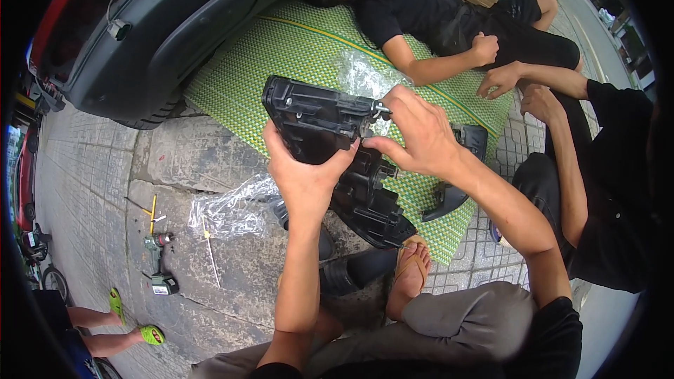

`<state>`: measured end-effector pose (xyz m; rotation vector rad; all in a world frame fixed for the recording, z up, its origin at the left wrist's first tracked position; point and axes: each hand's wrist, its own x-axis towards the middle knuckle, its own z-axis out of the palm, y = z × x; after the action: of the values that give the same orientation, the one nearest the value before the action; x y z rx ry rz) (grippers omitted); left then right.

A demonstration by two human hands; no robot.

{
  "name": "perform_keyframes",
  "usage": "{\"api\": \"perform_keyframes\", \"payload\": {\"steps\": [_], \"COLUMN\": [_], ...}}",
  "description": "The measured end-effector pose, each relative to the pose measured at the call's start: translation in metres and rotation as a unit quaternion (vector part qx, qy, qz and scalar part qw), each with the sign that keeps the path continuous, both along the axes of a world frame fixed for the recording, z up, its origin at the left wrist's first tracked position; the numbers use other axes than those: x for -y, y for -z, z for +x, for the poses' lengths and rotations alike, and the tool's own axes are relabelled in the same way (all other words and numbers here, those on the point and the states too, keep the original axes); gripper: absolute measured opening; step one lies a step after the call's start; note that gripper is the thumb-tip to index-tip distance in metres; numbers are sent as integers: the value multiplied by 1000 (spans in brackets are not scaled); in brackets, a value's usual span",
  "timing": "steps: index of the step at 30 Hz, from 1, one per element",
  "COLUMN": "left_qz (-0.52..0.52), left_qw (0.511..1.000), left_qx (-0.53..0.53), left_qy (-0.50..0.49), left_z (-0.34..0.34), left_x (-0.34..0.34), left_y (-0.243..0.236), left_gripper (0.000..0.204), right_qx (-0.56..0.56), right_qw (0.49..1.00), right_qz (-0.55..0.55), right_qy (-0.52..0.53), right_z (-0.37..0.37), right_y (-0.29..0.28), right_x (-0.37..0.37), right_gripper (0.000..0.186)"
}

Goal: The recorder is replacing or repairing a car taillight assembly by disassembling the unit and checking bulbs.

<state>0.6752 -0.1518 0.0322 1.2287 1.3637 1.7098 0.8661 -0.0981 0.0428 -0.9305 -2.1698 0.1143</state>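
A boxy black plastic car-part housing (302,98) is raised in front of me, tilted, above the edge of the green mat. Its underside rests in my left hand (305,179), whose thumb and fingers clasp it from below. At the housing's right end, a metal bolt (380,108) sticks out. My right hand (425,133) has its fingers curled around that end, the index finger by the bolt and the thumb lower down. Below the housing, partly hidden by it, lies another black plastic assembly (375,203) near my sandalled foot.
A green woven mat (232,63) holds clear plastic wrap (361,74), a person lying by the car bumper (196,14), and black parts (446,200). Another person sits at right. On the pavement lie a cordless drill (154,256), a screwdriver (211,256) and more wrap (232,210).
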Motion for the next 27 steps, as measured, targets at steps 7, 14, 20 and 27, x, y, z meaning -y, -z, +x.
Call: {"api": "perform_keyframes", "payload": {"steps": [7,14,20,27], "left_qz": [-51,-89,-86,-88], "left_qw": [991,978,981,977], "left_qx": [102,156,151,186], "left_qy": [64,102,91,63], "left_z": [1,-1,0,8], "left_x": [0,5,9,13], "left_y": [-5,-10,-9,-1], "left_gripper": [63,54,55,56], "right_qx": [-8,21,26,-48], "right_qw": [970,967,976,993], "right_qz": [225,231,196,104], "right_qy": [-88,-103,-96,-27], "right_z": [1,2,3,-6], "right_y": [7,-14,-3,2], "right_x": [-12,-13,-9,5], "right_gripper": [38,35,40,41]}}
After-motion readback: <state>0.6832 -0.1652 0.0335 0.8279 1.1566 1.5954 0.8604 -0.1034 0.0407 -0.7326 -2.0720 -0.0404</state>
